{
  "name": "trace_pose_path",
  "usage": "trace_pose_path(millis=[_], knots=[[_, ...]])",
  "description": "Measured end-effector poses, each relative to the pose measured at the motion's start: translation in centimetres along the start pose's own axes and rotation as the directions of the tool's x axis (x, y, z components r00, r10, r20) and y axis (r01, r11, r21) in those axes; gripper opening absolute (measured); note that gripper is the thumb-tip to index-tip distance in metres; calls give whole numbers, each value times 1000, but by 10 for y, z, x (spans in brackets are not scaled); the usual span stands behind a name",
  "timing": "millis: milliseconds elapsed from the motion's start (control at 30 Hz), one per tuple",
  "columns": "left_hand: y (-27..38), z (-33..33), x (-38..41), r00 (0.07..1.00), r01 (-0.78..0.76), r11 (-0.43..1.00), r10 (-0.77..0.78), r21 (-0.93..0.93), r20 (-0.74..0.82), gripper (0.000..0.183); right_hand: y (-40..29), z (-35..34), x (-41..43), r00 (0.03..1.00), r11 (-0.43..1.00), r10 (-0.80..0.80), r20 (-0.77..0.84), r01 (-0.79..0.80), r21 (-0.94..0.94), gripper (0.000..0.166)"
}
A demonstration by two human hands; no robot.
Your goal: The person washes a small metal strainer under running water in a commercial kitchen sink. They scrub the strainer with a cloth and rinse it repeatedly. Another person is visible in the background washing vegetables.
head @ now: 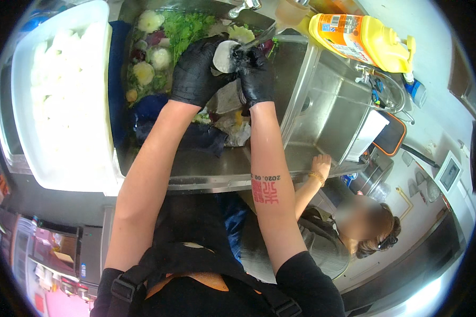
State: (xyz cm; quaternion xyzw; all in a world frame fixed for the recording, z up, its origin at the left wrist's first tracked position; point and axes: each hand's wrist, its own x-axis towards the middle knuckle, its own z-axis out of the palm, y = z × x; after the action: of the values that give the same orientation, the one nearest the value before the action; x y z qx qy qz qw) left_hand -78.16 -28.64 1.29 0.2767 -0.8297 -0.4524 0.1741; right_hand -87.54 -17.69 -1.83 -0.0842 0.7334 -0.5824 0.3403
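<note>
Both my hands wear black gloves and meet over a stainless steel sink basin (206, 168). My left hand (194, 71) grips a white, rounded piece of vegetable (224, 57) from the left. Curled fingers of my right hand (256, 75) meet its right edge and partly cover it. A stream of water (261, 37) runs down onto my right fingers and the piece. Below and around my hands, the basin holds leafy greens (186, 29), pale round vegetable ends (144, 73) and dark blue cloth (154, 107). Wet greyish scraps (226, 99) lie partly hidden under my hands.
Left of the basin stands a white plastic tub (107, 170) full of pale pieces. A second steel basin (333, 103) adjoins on the right, with a yellow jug (361, 41) behind it. A co-worker's hand (320, 164) rests at the front rim.
</note>
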Motion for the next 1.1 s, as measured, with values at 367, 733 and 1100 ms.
trace_pose_path(millis=[367, 733, 1100], knots=[[-5, 1, 10, 996, 55, 997, -58, 46, 68, 48, -12, -4, 7, 981, 957, 140, 136, -99, -274, 28], [-20, 9, 5, 991, 122, 983, -115, -137, 63, 48, 16, -1, 17, 983, 978, 50, 177, -12, -210, 32], [-21, 4, -1, 998, 59, 997, -59, -43, 10, 44, 3, 6, 13, 953, 964, 236, 190, -204, -173, 27]])
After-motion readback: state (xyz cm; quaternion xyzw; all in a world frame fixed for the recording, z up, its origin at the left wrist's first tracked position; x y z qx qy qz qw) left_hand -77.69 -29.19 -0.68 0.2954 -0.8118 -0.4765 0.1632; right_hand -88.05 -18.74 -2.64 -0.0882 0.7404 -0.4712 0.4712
